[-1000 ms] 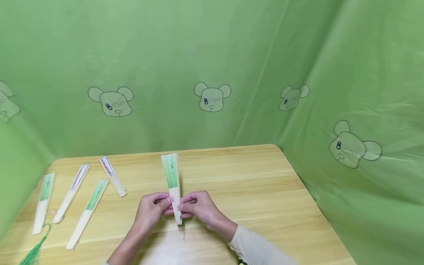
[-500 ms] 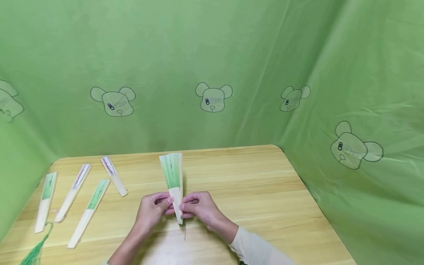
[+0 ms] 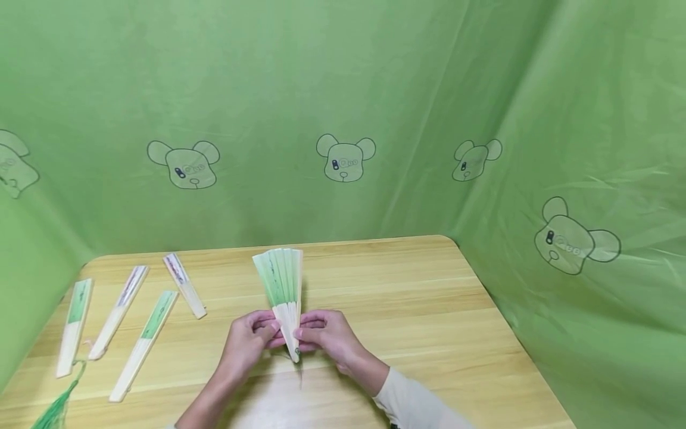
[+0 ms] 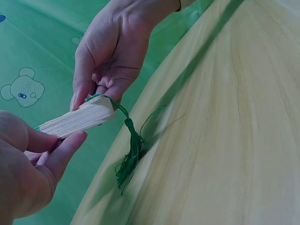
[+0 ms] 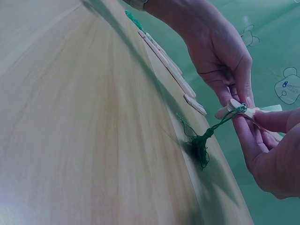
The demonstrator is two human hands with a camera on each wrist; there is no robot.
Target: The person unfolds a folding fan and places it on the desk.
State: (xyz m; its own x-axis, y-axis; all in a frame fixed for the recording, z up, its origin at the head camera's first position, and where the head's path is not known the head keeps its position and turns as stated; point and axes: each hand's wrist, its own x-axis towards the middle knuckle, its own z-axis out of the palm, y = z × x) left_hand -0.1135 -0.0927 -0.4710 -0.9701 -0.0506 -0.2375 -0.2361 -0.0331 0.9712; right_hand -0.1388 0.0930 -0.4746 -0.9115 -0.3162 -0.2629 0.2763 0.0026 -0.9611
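Note:
A folding fan [image 3: 283, 277] with pale wooden ribs and a green printed leaf is held over the table in the head view, partly spread into a narrow wedge. My left hand [image 3: 250, 336] pinches its left outer rib between thumb and fingers. On the other side, my right hand [image 3: 331, 341] pinches the right outer rib near the pivot. From the pivot end hangs a green tassel [image 4: 130, 154], plain in the left wrist view; the right wrist view shows the same tassel [image 5: 200, 145] below the fingers.
Several folded fans lie at the table's left: a green one [image 3: 75, 328] with a green tassel [image 3: 56, 408], another green one [image 3: 143, 345], a purple-printed one [image 3: 119, 313] and a smaller purple-printed one [image 3: 184, 286]. Green cloth [image 3: 268, 89] with bear faces surrounds the wooden table [image 3: 429, 333].
The fan has spread from a nearly folded strip to a wider wedge, showing more pleats. My right hand has shifted slightly right with its rib; the left hand has barely moved.

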